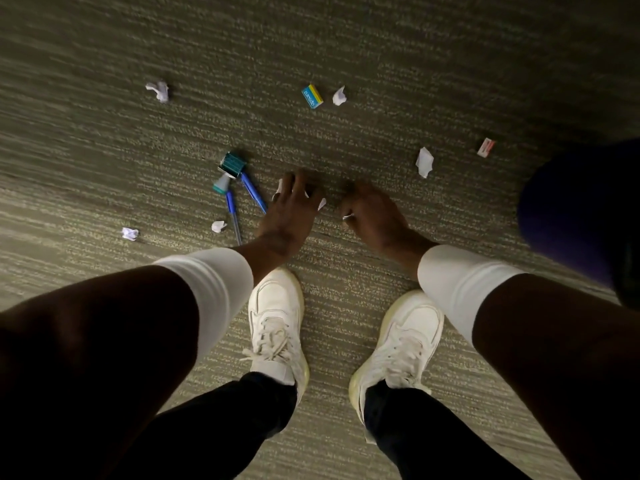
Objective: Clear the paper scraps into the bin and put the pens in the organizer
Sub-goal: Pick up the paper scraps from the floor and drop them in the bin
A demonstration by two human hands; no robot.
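A grey-green striped carpet (346, 57) fills the view, seen from above. At the right edge a dark purple rounded object (581, 216) is partly seen; what it is cannot be told. Two white shoes (277, 323) are planted on the carpet below dark trousers.

Both arms, in white sleeves, are stretched down to the floor. The left hand (287, 209) is spread wide, palm down, over a white paper scrap (322, 203) whose edges show between and beside the fingers. The right hand (372, 213) is curled; a sliver of white paper shows at its thumb side, but whether it is gripped cannot be told.

Just left of the left hand, two blue pens (254, 192) lie angled toward each other, beside a teal staple box (232, 165) and a small teal-capped item (221, 184).

Crumpled paper scraps are scattered about: far left (158, 90), near left (130, 233), by the pens (218, 226), top centre (339, 96), and right (424, 162). A blue and yellow box (312, 96) lies beside the top-centre scrap; a small red and white packet (486, 147) lies well to the right.
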